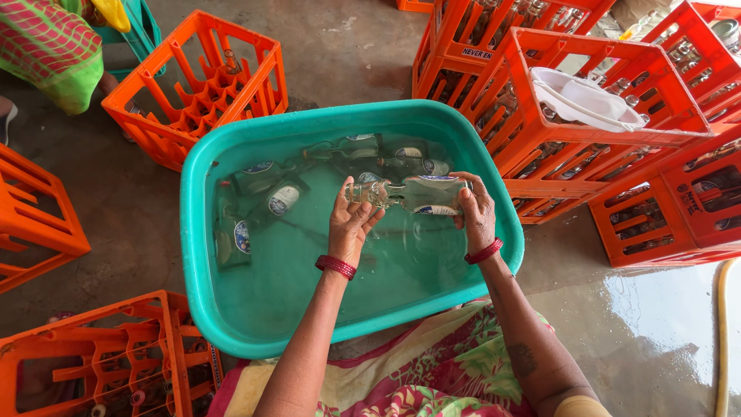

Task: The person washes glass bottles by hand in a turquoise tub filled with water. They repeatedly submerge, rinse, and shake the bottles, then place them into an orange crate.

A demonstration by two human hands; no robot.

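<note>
head view: clear glass bottle held level just above the water, over the right half of the teal tub. left hand wrapped round the neck end, fingers curled closed on it; right hand cupped about the base end, fingers closed on the glass. red bangles on both wrists.

likely wet and slick, so probably prone to slipping; stiff, brittle glass, apt to crack if knocked against the tub rim or another bottle. seems moderately heavy, more so if water sits inside, though cannot tell how full. best grasped as now: one grip at the narrow neck, the other round the wide body near the base, where the paper gives some friction.

white oval label with blue edging wrapped on the held bottle's body. submerged bottles lying at the far and left side of the tub, each with a like white-and-blue oval label, some turned up, some sideways. orange plastic crates all around the tub; a small dark-lettered tag on one crate rim at upper right. white plastic basin resting atop a stacked crate of bottles. yellowish hose at far right on wet floor.
</note>
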